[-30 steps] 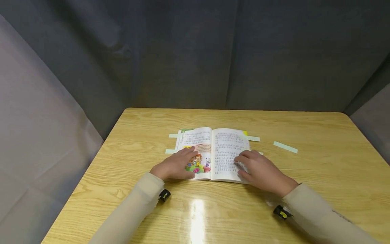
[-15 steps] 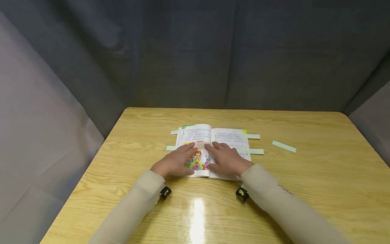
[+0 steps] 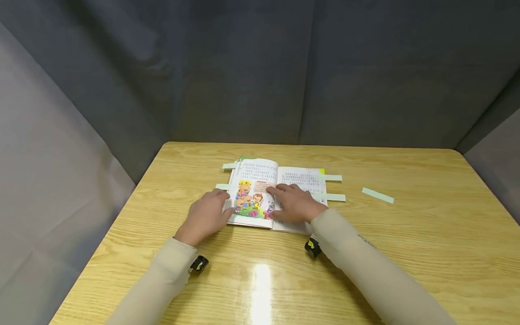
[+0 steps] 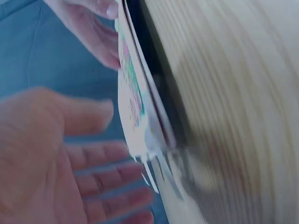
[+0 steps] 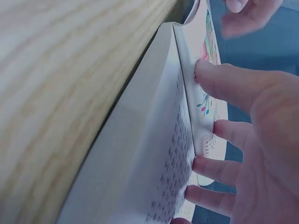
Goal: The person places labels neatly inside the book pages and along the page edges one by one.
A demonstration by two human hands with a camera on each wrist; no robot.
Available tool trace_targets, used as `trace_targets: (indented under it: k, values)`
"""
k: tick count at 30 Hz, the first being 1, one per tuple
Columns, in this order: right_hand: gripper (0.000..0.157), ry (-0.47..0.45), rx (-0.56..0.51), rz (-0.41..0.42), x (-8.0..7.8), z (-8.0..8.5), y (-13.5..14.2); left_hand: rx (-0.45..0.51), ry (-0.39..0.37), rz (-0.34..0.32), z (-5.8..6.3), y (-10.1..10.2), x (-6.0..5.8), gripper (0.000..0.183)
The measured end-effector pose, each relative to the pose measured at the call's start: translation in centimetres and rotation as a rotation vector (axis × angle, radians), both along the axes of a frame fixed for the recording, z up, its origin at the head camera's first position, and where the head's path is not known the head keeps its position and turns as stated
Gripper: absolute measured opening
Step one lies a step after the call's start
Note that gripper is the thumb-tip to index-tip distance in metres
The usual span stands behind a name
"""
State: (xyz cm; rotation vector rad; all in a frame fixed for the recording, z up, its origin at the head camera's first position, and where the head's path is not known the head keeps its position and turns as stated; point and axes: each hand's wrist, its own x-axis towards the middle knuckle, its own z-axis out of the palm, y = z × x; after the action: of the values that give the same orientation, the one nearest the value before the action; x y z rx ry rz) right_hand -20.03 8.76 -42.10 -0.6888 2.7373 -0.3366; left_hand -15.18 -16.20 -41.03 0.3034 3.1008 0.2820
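Observation:
An open book (image 3: 257, 169) lies on the wooden table, its left page carrying a colourful cartoon picture and its right page mostly printed text. Pale green paper strips (image 3: 335, 197) stick out past both side edges. My right hand (image 3: 296, 205) rests across the middle of the book, fingertips and thumb touching the left page beside the spine. At the left edge of the book is my left hand (image 3: 206, 214), fingers spread and extended; in the left wrist view its thumb and fingers (image 4: 100, 154) stand apart from the pages. The right hand hides part of the right page.
One loose pale green strip (image 3: 378, 195) lies on the table (image 3: 426, 234) right of the book. A dark cloth (image 3: 243, 81) hangs behind the table's far edge, with light cloth at both sides.
My right hand has moved left from the right page to the spine. My left hand has drawn back left off the picture to the book's edge. The book has shifted slightly left and away.

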Motion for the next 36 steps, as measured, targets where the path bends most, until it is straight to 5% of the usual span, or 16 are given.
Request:
trace_targets:
  k: [6,13,22,28,36]
  values:
    - [0.076,-0.026,0.007,-0.005,-0.3,-0.1,0.0,0.065,-0.113,0.220,0.2,-1.7,0.5,0.040]
    - [0.077,-0.030,-0.014,-0.011,-0.2,-0.1,-0.3,0.167,-0.212,0.246,-0.2,-1.3,0.4,0.055]
    - [0.077,-0.035,-0.007,-0.016,0.0,0.0,-0.3,0.129,-0.254,0.318,0.5,-0.6,1.6,0.061]
    - [0.077,-0.045,-0.014,-0.022,-0.3,-0.1,-0.1,0.177,-0.234,0.282,0.3,-0.7,1.6,0.060]
    - [0.079,-0.046,-0.010,-0.010,0.0,-0.1,0.0,0.273,-0.089,0.331,-0.2,-0.5,1.0,0.038]
